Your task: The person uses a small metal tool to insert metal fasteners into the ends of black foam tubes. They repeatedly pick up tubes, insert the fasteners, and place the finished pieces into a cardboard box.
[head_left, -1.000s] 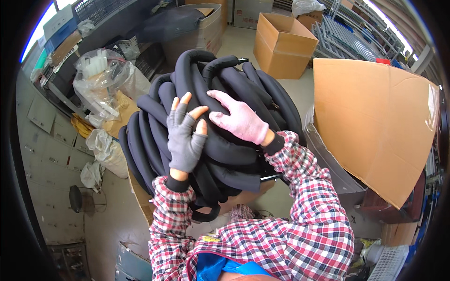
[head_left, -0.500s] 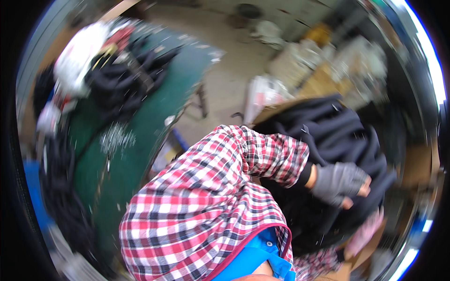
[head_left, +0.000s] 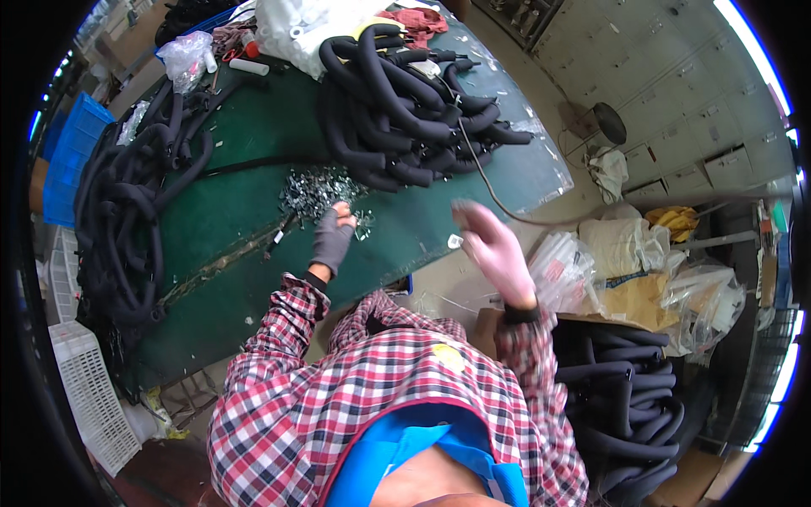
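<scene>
My left hand (head_left: 333,239), in a grey fingerless glove, reaches over the table to the near edge of a pile of small shiny metal pieces (head_left: 317,193). Its bare fingertips are bent together at the pile; whatever is between them is too small to make out. My right hand (head_left: 497,258), in a pink glove and blurred at the fingers, is raised past the table's front edge. Its fingers are stretched out with nothing in them. Beyond the pile lies a heap of black foam-covered tubes (head_left: 397,110). A small dark tool (head_left: 280,236) lies beside the pile.
More black tubes (head_left: 127,220) lie along the left of the green table (head_left: 215,283), and others fill a box (head_left: 629,397) at my right. A thin cord (head_left: 486,182) runs off the table. White and blue crates (head_left: 93,393) stand at left; plastic bags (head_left: 562,266) lie right.
The view has swung from the box of tubes at right back to the table. My left hand has left the black tubes and moved to the metal pieces; my right hand has risen into view.
</scene>
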A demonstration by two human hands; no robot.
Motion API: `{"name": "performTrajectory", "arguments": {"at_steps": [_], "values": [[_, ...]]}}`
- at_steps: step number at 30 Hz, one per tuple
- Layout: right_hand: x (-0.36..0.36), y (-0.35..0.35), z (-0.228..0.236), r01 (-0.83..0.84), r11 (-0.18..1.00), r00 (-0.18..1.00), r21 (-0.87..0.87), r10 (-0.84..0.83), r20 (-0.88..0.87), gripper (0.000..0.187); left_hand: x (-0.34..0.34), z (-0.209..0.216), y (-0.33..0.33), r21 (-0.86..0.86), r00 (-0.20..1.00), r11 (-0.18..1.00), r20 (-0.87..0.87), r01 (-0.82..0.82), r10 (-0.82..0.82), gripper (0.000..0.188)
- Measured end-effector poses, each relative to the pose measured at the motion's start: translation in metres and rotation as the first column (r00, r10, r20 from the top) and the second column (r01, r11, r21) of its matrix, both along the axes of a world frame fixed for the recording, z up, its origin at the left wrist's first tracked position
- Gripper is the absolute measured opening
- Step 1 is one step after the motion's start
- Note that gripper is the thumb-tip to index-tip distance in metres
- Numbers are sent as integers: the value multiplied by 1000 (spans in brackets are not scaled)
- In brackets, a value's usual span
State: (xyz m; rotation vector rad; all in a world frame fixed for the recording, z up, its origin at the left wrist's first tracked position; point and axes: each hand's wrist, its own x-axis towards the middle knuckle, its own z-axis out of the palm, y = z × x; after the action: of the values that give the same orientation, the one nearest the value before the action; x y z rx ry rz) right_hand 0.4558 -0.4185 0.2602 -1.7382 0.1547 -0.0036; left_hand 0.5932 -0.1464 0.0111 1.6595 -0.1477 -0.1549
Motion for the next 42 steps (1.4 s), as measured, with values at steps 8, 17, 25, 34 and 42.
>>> {"name": "performTrajectory", "arguments": {"at_steps": [8, 17, 25, 34, 42], "values": [[338, -6, -71, 198, 910, 975, -365, -223, -27, 92, 186, -5, -14, -249, 862, 939, -501, -236, 84, 71], [395, -35, -80, -480, 839, 797, -257, 295, -526, 100, 215, 56, -49, -831, 714, 538, -463, -143, -525, 55], [354, -3, -28, -370, 898, 884, -237, 262, -387, 101, 195, 86, -70, -832, 873, 553, -303, -47, -382, 66], [250, 25, 98, -303, 953, 938, 23, 294, 181, 101, 129, 230, -28, -715, 984, 680, 71, 163, -162, 87], [170, 58, 138, -387, 902, 911, 193, 340, 234, 107, 64, 328, -3, -248, 934, 960, 356, 127, -31, 80]]}}
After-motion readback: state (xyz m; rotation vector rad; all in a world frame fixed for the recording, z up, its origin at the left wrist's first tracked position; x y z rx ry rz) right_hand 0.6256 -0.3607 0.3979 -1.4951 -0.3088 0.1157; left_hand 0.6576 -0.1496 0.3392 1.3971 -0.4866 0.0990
